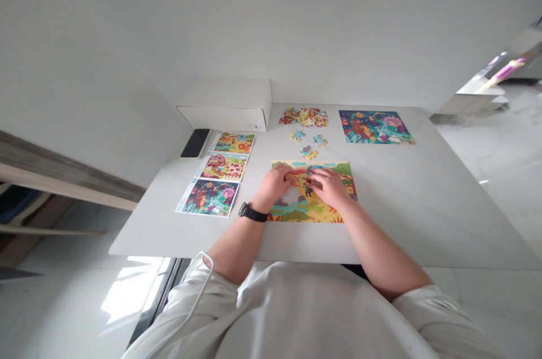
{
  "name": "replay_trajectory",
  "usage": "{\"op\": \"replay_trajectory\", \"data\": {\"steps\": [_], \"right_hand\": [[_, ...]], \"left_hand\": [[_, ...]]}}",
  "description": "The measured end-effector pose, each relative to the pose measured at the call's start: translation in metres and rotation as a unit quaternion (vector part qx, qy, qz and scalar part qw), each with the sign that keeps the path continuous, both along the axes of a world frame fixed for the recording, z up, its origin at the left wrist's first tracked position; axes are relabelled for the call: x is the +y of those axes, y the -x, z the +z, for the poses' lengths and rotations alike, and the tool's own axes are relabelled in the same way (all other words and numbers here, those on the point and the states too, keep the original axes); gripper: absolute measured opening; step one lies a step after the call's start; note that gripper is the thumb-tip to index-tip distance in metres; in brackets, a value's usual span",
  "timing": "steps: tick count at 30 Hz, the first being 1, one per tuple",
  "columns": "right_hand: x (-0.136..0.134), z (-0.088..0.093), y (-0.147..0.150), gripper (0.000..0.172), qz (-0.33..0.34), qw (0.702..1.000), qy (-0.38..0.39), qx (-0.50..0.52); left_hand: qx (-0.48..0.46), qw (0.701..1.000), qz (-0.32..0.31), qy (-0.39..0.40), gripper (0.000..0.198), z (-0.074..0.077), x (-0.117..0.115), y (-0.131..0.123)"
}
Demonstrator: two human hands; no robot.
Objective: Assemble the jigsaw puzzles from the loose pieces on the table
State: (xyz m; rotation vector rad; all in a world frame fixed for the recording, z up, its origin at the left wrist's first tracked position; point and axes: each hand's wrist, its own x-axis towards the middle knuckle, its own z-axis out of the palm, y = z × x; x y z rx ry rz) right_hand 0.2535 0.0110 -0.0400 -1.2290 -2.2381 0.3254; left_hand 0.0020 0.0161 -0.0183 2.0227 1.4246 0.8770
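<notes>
A colourful jigsaw puzzle (302,215) with a jungle or safari scene lies flat in front of me, mostly joined. Over its upper left part, my left hand (277,183) bends its fingers together on a puzzle piece; a black watch (253,213) is on that wrist. My right hand (331,187) comes in from the other side, thumb and fingers closed on a piece near the puzzle's upper middle. My fingers partly cover both pieces. Just beyond the puzzle are three loose bits: a blue piece (297,136), another blue piece (319,140) and a grey-and-yellow one (309,152).
A heap of puzzle pieces (311,117) lies farther back. At the back right is a dark-blue assembled puzzle (376,127). On the left are a sheet with three pictures (215,174), a phone (195,143) and a white box (224,116) against the wall.
</notes>
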Motion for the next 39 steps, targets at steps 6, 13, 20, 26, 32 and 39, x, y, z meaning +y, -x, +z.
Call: {"op": "replay_trajectory", "data": {"steps": [6,13,20,26,32,39], "right_hand": [[0.000,0.002,0.003,0.018,0.005,1.000,0.007,-0.008],[-0.002,0.003,0.005,0.019,0.007,1.000,-0.004,-0.019],[-0.004,0.004,0.003,0.018,-0.006,1.000,-0.004,-0.023],[-0.006,0.005,0.002,0.018,0.001,0.999,0.014,-0.043],[-0.007,0.006,0.004,0.018,0.000,0.998,0.011,-0.056],[-0.008,0.008,0.006,0.017,-0.007,0.998,0.019,-0.064]], "left_hand": [[0.023,1.000,-0.018,0.000,0.021,-0.002,0.001,0.000],[0.054,0.998,-0.028,0.003,0.023,-0.005,0.002,0.000],[0.052,0.998,-0.020,-0.002,0.020,-0.002,-0.001,-0.002],[0.062,0.998,-0.028,-0.009,0.015,0.005,-0.004,-0.007],[0.067,0.995,-0.048,-0.049,0.014,0.000,-0.006,-0.015],[0.108,0.989,-0.064,-0.083,0.018,-0.011,-0.006,-0.025]]}}
